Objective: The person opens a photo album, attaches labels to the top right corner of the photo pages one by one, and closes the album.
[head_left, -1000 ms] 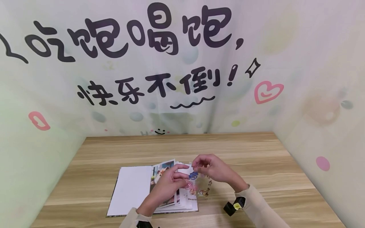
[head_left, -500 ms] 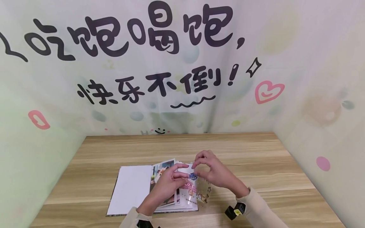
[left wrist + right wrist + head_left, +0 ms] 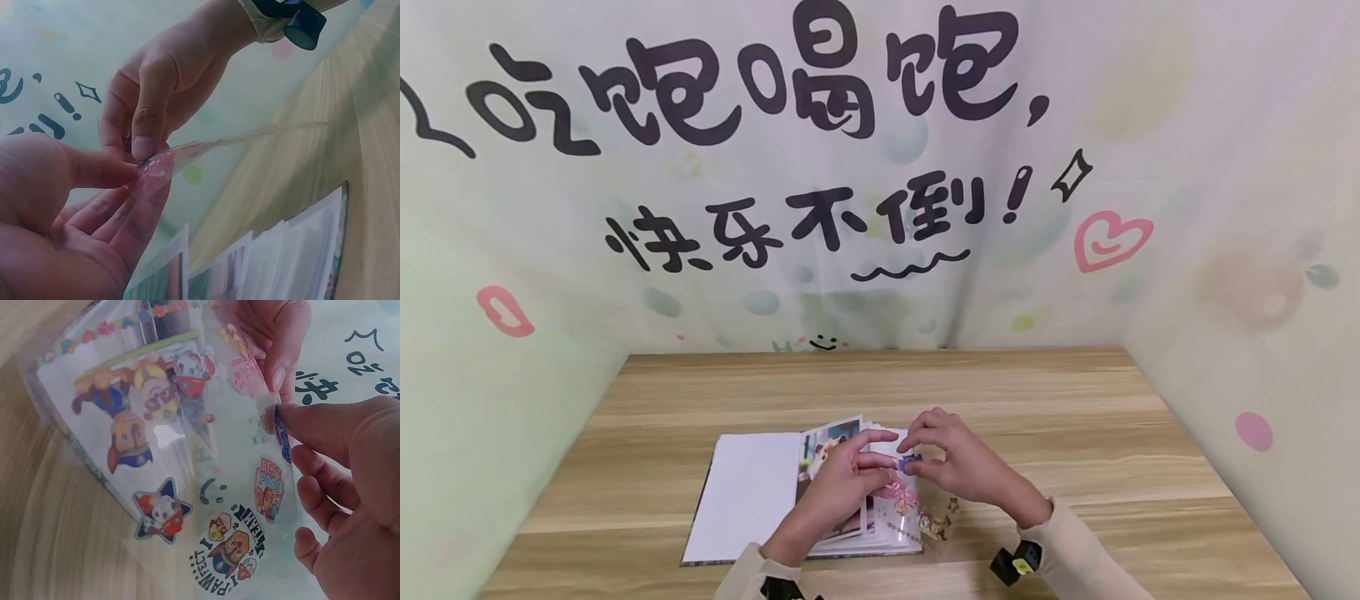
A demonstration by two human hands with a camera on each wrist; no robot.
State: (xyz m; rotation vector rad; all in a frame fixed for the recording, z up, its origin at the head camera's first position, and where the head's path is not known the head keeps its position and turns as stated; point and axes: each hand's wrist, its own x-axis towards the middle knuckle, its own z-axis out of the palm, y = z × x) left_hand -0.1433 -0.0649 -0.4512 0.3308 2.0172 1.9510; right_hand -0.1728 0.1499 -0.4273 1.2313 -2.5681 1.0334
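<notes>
A clear plastic sticker sheet printed with cartoon puppies is bent up above the right-hand pages of an open photo album. My left hand pinches the sheet's edge between thumb and fingers, beside a pink sticker. At the same edge, my right hand pinches the sheet at a blue sticker, its thumb partly covering it. The left wrist view shows both sets of fingertips close together on the curled edge. Other fingers of the right hand are loosely bent below the sheet's edge.
The album lies on a wood-grain table, with a blank white inside cover at left and a photo of a plush-looking figure in the middle. A printed cloth with large black characters hangs behind the table. Both wrists carry black devices.
My right hand's fingers, near the sheet's upper edge earlier, spread apart, then came down and closed at the blue sticker. The left hand has stayed in place, still holding the sheet.
</notes>
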